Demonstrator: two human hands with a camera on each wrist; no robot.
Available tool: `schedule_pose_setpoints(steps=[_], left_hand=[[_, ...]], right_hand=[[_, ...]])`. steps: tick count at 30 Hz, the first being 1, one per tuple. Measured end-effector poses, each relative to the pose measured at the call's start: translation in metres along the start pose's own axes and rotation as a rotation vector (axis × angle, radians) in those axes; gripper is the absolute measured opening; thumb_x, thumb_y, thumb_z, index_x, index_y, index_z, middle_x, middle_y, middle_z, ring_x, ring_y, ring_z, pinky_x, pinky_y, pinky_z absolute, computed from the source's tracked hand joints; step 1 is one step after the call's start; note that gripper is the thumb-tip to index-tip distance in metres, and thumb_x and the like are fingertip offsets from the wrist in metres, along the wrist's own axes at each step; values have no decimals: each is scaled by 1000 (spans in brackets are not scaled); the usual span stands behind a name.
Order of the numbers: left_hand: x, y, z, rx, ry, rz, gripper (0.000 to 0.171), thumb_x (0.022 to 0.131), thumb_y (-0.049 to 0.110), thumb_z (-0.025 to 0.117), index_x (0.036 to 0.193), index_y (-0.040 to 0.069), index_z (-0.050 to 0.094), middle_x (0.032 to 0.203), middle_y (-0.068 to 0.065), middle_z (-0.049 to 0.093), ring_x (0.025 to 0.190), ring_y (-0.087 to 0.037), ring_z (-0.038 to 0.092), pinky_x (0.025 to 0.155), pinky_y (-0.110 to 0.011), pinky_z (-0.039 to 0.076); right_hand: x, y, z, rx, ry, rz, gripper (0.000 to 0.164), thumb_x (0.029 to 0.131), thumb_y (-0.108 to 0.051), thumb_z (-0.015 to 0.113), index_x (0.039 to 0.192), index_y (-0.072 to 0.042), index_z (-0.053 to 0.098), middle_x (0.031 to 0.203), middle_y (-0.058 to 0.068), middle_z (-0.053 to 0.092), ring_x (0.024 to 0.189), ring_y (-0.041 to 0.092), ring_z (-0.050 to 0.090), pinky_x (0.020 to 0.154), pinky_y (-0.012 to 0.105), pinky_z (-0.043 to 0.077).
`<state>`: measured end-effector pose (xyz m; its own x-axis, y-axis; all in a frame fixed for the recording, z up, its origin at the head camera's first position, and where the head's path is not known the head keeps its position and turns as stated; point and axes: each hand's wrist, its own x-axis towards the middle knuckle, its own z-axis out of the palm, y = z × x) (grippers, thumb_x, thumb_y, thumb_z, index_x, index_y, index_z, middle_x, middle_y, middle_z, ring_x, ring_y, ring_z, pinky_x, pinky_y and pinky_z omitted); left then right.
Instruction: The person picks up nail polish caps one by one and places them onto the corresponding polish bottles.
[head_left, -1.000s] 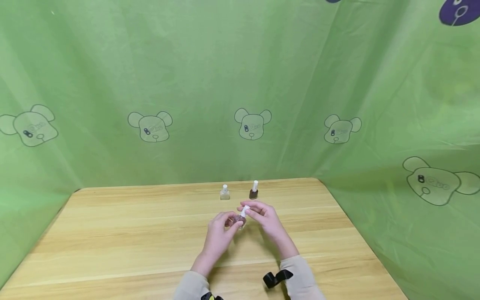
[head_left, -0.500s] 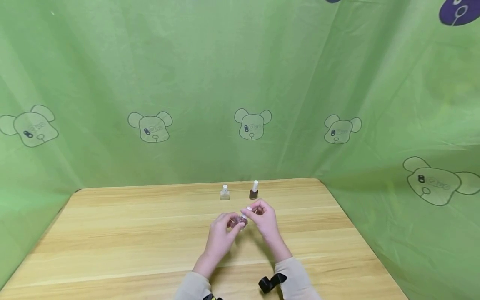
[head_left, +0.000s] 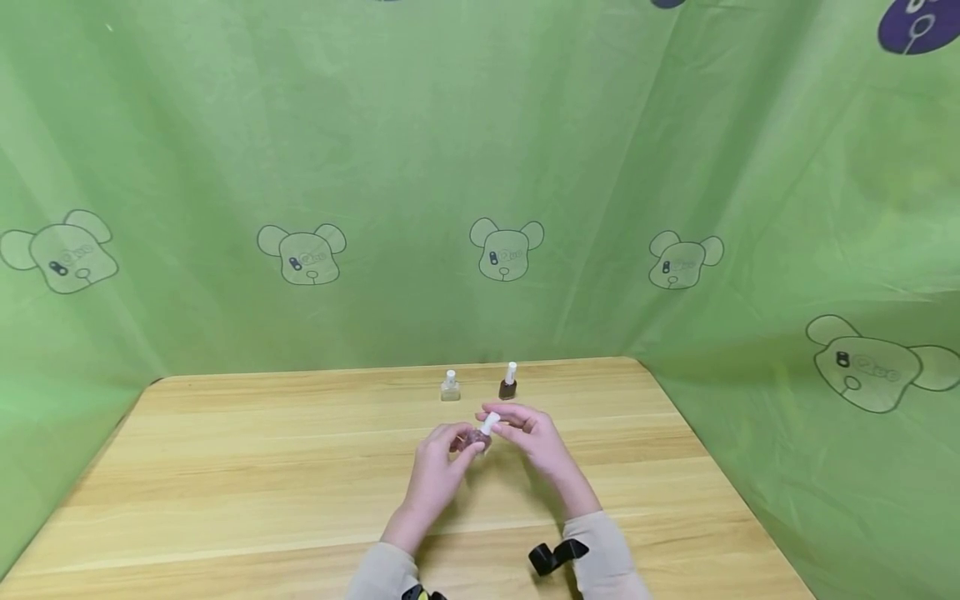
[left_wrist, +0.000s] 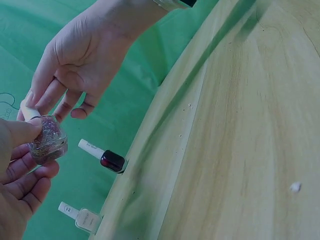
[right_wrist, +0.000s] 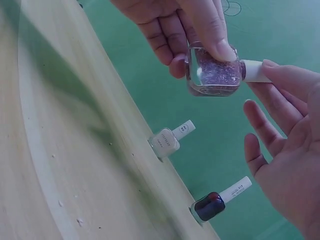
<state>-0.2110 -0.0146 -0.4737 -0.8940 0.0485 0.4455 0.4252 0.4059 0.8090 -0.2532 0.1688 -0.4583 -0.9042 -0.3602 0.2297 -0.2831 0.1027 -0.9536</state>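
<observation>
My left hand (head_left: 435, 473) grips the glass body of a glittery pinkish-purple nail polish bottle (right_wrist: 216, 76) between thumb and fingers, above the table. The bottle leans to the right, its white cap (right_wrist: 254, 71) seated at the neck. My right hand (head_left: 542, 443) pinches that cap between thumb and index finger; its other fingers are loosely bent in the right wrist view. Farther back stand two more capped bottles, upright on the wood: a clear nail polish bottle (head_left: 450, 391) and a dark red nail polish bottle (head_left: 507, 388).
The light wooden table (head_left: 262, 467) reaches back to a green curtain (head_left: 405, 167) printed with bear heads, which also hangs at both sides. A small white scrap (left_wrist: 295, 187) and some specks lie on the tabletop. A black strap (head_left: 557, 557) hangs at the right sleeve.
My right hand turned on the cap, its fingers closing over it and the wrist shifting left, then swung back to nearly its earlier pose. My left hand kept its hold on the bottle.
</observation>
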Motion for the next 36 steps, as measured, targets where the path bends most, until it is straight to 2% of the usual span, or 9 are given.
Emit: schedule_pose_setpoints(steps=[3,8,12,15,18,26,29,32,36], left_hand=[[0,0,0,2,-2,9,25,86,21,73,105,6,70,96,-7,70,82,-15,65,76,-35,60],[0,2,0,16,-3,11,25,86,21,73,105,7,70,95,-5,70,81,-14,64,75,-29,59],[-1,2,0,25,3,16,25,86,22,73,105,6,70,95,-5,70,81,-13,64,74,-26,58],[-1,2,1,27,9,19,25,86,22,73,105,6,70,95,-6,70,81,-13,64,74,-28,59],[-1,3,1,38,18,21,25,86,22,73,104,5,69,94,-5,69,81,-13,63,74,-32,59],[-4,4,6,206,119,132,23,84,18,75,101,5,68,93,-5,67,80,-15,64,73,-26,58],[-4,3,7,188,114,116,22,84,19,75,101,6,68,94,-4,67,81,-15,64,74,-26,58],[-3,3,5,112,75,49,22,86,20,73,103,7,68,95,-4,68,82,-14,63,75,-24,57],[-2,3,4,-21,30,-33,25,87,20,72,106,5,69,96,-7,70,82,-13,63,74,-22,57]], right_hand=[[0,1,0,-32,35,6,35,92,-16,66,121,2,62,119,23,67,101,7,68,94,24,51],[1,0,4,-46,134,37,31,87,-13,71,112,2,65,111,21,71,91,9,67,85,26,52],[1,-2,9,-9,228,62,29,82,-10,76,105,5,66,95,8,75,82,9,65,79,24,52],[2,-2,14,15,300,75,27,79,-8,78,99,6,65,82,-4,73,75,8,63,73,22,53],[3,-1,19,26,363,75,26,78,-5,79,94,7,63,76,-8,69,71,7,60,67,19,51],[3,-7,33,30,473,82,28,75,-3,81,91,8,61,71,-9,63,64,5,53,59,15,45],[4,-2,30,28,430,88,30,78,-8,79,100,6,63,79,-3,68,73,6,59,68,17,49],[3,-1,22,57,276,88,37,87,-13,71,119,1,61,101,8,74,94,12,67,90,23,52],[1,-3,11,87,61,82,44,94,-19,63,134,-2,53,123,14,67,114,13,64,110,33,43]])
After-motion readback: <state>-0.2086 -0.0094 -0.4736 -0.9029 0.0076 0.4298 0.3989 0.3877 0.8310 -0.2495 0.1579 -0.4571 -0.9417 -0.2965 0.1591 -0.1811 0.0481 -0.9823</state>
